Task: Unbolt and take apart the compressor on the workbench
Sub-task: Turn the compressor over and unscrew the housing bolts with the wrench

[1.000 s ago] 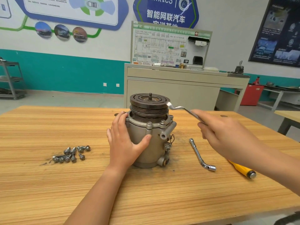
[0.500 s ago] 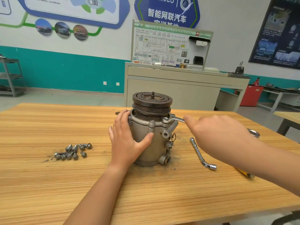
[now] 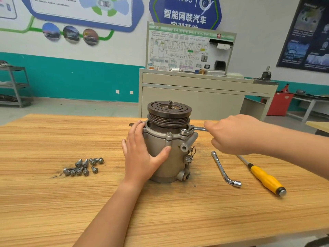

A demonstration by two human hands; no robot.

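The compressor [image 3: 169, 150] stands upright on its end in the middle of the counter [image 3: 53, 202], pulley [image 3: 169, 111] uppermost. The left hand [image 3: 142, 157] lies spread against the housing, palm pressed to its side and thumb across the front, bracing it. The right hand [image 3: 235, 134] is curled round the handle of a ring wrench [image 3: 194, 129], whose ring end sits over a flange bolt [image 3: 184, 131] just under the pulley. The likeliest trouble is the ring riding up off the bolt head if the pull is not kept level, which would round the head and throw the knuckles into the pulley. A stubborn bolt could also twist or tip the tall housing, since only the open left palm steadies it. A heap of loose bolts [image 3: 83, 167] lies well to the left, and an L-shaped socket wrench [image 3: 224, 169] and a yellow-handled screwdriver [image 3: 265, 177] lie to the right, near enough for a slipping forearm to knock them.
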